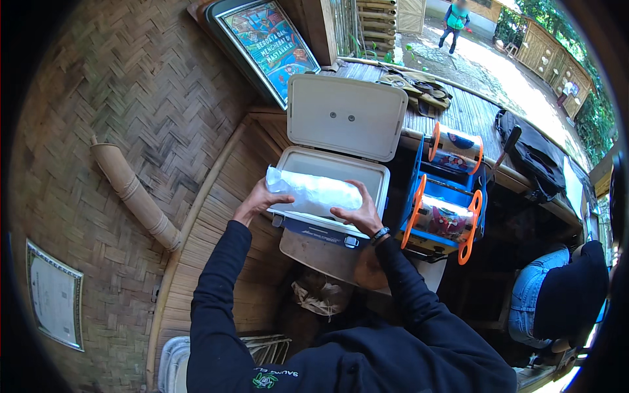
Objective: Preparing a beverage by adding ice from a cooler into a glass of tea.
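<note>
My left hand (260, 200) and my right hand (360, 211) grip a long white plastic-wrapped bundle (317, 193) by its two ends. The thumbs lie across its near side; most of the fingers are hidden behind it. What the wrapping contains does not show; it looks like a frosted bag, possibly of ice. Level and crosswise, the bundle is held over the opening of a white and blue cooler box (379, 178). The cooler's white lid (347, 114) is tipped back on the far side. A dark bracelet sits on my right wrist.
Right of the cooler stands a blue rack (419, 171) with orange-ended clear cylinders (452, 219). A black bag (534, 154) and sandals (419, 88) lie on the bamboo ledge. At right sits a person in jeans (534, 295); another person (455, 19) is outside. A woven wall (131, 98) rises left.
</note>
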Action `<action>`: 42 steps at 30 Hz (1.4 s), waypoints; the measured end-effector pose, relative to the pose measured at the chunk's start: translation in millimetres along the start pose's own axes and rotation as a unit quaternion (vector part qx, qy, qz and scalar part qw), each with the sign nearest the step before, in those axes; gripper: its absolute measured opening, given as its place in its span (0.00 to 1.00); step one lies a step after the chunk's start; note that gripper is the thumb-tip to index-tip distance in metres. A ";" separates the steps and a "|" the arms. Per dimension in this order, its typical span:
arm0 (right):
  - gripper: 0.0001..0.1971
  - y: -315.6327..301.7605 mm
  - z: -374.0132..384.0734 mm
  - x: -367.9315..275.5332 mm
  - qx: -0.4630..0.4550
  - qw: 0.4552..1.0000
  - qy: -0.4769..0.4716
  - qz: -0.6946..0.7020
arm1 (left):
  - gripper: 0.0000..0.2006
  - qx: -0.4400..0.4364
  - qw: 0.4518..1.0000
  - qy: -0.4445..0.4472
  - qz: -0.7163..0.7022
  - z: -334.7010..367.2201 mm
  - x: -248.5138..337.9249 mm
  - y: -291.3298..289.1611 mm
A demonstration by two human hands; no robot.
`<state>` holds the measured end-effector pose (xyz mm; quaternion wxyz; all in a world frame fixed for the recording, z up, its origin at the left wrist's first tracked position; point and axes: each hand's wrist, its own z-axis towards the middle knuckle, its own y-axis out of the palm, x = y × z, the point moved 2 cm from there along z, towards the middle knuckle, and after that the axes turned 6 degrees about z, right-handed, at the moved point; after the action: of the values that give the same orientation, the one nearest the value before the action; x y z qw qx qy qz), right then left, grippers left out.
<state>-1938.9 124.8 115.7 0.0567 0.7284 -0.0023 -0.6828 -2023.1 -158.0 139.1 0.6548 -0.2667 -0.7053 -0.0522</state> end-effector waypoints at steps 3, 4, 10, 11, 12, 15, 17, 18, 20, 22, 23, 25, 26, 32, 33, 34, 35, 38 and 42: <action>0.47 -1.7 2.0 9.5 0.031 0.999 0.007 -0.004 | 0.35 0.006 1.000 0.001 0.003 3.8 12.4 3.9; 0.47 -6.7 8.2 18.0 0.048 0.998 -0.026 -0.031 | 0.34 0.010 1.000 0.001 0.016 5.9 17.4 7.0; 0.44 -1.3 15.0 -0.2 0.096 0.979 -0.098 -0.147 | 0.32 0.045 0.999 0.010 0.019 2.5 13.6 9.2; 0.44 -2.7 16.9 3.1 0.097 0.980 -0.097 -0.147 | 0.31 0.055 0.998 0.011 0.023 5.0 15.5 10.0; 0.44 -4.2 20.0 9.4 0.101 0.981 -0.087 -0.141 | 0.30 0.073 0.996 0.007 0.060 7.7 19.8 10.3; 0.43 -4.0 20.9 17.5 0.106 0.976 -0.080 -0.172 | 0.30 0.094 0.994 0.022 0.045 -0.3 7.8 19.9; 0.43 -5.1 26.7 16.9 0.092 0.981 -0.076 -0.151 | 0.31 0.099 0.993 0.021 0.054 1.8 3.4 16.9; 0.45 -6.1 26.5 19.5 0.097 0.979 -0.095 -0.154 | 0.31 0.086 0.995 0.016 0.045 4.6 1.4 15.3; 0.46 -4.9 35.4 26.6 0.090 0.983 -0.082 -0.136 | 0.32 0.073 0.997 0.013 0.037 12.0 -4.3 11.5; 0.47 -5.7 41.7 27.8 0.088 0.986 -0.071 -0.119 | 0.33 0.079 0.996 0.019 0.033 22.2 -12.0 8.1; 0.49 -4.6 46.2 25.8 0.070 0.995 -0.006 -0.065 | 0.33 0.080 0.996 0.022 0.033 25.7 -21.4 4.9; 0.52 -4.9 51.4 22.0 0.048 0.997 0.053 -0.012 | 0.33 0.055 0.996 0.073 0.012 24.2 -30.8 -1.3; 0.54 -5.6 49.4 28.0 0.020 0.993 0.112 0.043 | 0.36 0.044 0.997 0.057 0.013 23.2 -28.4 -2.1; 0.55 -1.6 43.0 30.2 -0.047 0.983 0.161 0.070 | 0.40 0.041 0.994 0.078 0.057 8.6 -19.8 -7.7; 0.55 -2.0 41.7 29.6 -0.047 0.983 0.161 0.070 | 0.40 0.041 0.994 0.078 0.057 6.5 -15.1 -4.7; 0.55 -2.5 40.6 28.5 -0.047 0.987 0.144 0.050 | 0.40 0.039 0.996 0.074 0.026 4.3 -11.0 -1.7; 0.55 -3.4 40.0 26.4 -0.045 0.991 0.125 0.029 | 0.40 0.036 0.997 0.072 -0.005 3.2 -4.3 1.2; 0.54 -1.5 39.1 30.8 0.002 0.998 0.059 -0.013 | 0.39 0.040 0.995 0.078 0.044 3.1 -0.2 3.3; 0.51 4.5 29.6 12.4 0.048 0.995 0.057 -0.071 | 0.38 0.083 0.989 0.113 0.048 -1.0 -3.5 7.1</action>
<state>-1967.1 117.0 102.0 -0.0273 0.7663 0.0199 -0.6416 -2019.1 -153.5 133.9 0.7517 -0.2376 -0.6151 0.0078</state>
